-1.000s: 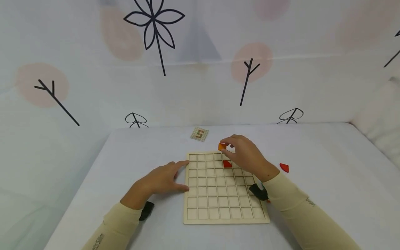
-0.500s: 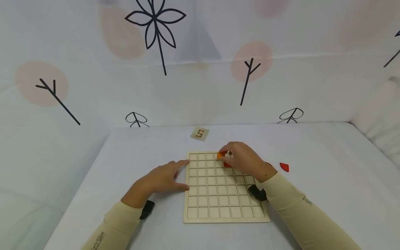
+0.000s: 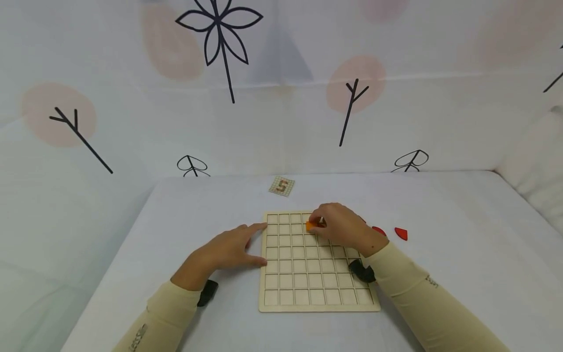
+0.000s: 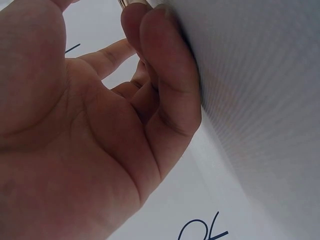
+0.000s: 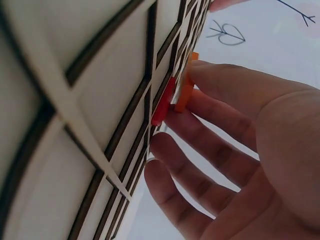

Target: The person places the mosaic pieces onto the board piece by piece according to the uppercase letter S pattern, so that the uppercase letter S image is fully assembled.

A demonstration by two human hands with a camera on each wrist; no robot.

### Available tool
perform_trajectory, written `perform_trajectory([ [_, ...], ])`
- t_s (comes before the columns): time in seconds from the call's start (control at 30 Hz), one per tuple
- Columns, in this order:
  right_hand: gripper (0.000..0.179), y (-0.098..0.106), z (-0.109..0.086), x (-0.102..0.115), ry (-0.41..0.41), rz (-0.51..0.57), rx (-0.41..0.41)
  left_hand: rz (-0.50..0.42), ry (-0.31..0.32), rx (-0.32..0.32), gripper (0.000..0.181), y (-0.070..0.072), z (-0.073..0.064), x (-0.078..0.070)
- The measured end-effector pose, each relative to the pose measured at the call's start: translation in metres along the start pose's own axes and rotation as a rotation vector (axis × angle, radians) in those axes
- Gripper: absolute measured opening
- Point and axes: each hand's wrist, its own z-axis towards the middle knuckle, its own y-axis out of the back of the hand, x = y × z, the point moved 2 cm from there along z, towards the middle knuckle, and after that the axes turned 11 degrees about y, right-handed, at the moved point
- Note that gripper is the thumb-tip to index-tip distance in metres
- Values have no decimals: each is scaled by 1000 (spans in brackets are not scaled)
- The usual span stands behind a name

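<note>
On the table [image 3: 466, 254], the board [image 3: 299, 266] has the card [image 3: 281, 186] behind it, the left hand [image 3: 226, 249] at its left edge, the right hand [image 3: 345, 226] with a tile [image 3: 310, 227] over its far part, and loose pieces [image 3: 401, 233] to its right.

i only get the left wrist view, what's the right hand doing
Observer: The right hand pinches an orange piece.
Operator: anything close to that piece
Observer: Yes, the right wrist view shows a red piece beside it, on the gridded board.
Operator: and past the board's far edge
Observer: A small card with an S-like shape lies on the table there.
</note>
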Motion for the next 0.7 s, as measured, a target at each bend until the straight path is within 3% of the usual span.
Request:
perform_trajectory([
  [0.2,14,-1,-2,-1,58,-23,-2,0,-10,-5,91,1,-2,-1],
  [0.7,17,-3,-2,1,64,-55,-12,4,-3,-3,91,2,-2,-3],
])
